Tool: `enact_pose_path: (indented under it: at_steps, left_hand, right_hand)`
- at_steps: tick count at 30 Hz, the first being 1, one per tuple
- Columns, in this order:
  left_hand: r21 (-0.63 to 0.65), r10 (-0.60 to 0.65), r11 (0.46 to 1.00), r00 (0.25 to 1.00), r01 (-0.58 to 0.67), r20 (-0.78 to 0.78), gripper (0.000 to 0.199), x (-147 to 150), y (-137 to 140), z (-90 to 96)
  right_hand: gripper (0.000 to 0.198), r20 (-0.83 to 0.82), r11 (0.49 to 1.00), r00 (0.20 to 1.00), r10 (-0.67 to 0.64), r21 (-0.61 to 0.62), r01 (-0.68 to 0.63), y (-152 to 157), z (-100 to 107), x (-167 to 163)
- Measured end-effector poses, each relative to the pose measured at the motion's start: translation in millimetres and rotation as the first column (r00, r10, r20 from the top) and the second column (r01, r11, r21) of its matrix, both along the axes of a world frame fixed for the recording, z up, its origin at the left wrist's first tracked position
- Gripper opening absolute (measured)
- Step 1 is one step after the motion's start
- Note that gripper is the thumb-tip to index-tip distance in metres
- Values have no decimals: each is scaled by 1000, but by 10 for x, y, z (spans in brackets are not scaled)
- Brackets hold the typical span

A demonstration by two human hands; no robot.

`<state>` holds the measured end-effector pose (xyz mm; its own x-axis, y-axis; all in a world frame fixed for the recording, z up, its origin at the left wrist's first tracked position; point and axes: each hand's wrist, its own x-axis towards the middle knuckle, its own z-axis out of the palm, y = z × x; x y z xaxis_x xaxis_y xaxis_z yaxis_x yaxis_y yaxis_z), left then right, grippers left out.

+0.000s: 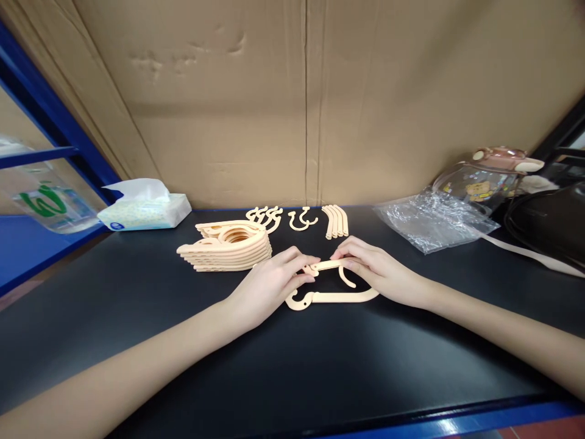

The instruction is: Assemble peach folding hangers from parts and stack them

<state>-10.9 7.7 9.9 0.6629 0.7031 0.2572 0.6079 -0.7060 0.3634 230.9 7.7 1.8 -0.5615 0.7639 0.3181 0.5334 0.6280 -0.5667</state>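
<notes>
A cream plastic folding hanger [342, 297] lies partly on the black table in front of me, its curved lower bar nearest my body. My left hand [278, 277] is closed, with thumb and fingers pinching the left end of the hanger's upper bar. From the other side, my right hand [372, 268] is closed around the right end of that bar. A curved hook [347, 278] hangs down inside the frame beside my right fingers. My fingers hide the joints where the parts meet. Left of my left hand sits a stack of folded cream hangers [228, 247].
Behind the stack lie several loose hooks [297, 221] and several short hanger arms [335, 221]. A tissue pack [146, 210] stands at back left, near a clear bottle [57, 204]. Clear plastic bags [425, 219] and a transparent cup [479, 183] occupy the right. Cardboard [228, 103] walls the back.
</notes>
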Motion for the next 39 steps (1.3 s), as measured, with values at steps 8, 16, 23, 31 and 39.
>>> enact_pose_path:
  at_steps: [8, 16, 23, 31, 39]
  left_hand:
    - [154, -44, 987, 996, 55, -74, 30, 6, -29, 2]
    - [248, -54, 965, 989, 87, -136, 30, 15, -76, 18]
    - [98, -43, 994, 999, 46, -33, 25, 32, -99, 25]
    - [-280, 86, 960, 976, -28, 198, 19, 66, -104, 55]
    - [-447, 146, 894, 952, -10, 271, 22, 74, -38, 71]
  right_hand:
    - [26, 76, 999, 997, 16, -50, -12, -28, 24, -19]
    - [30, 82, 992, 997, 0, -126, 10, -51, 61, -31]
    - [30, 62, 993, 998, -16, -112, 23, -98, 52, -55]
    - [29, 81, 999, 997, -7, -48, 11, -123, 41, -70]
    - [30, 100, 1000, 995, 2, -13, -1, -126, 23, -73]
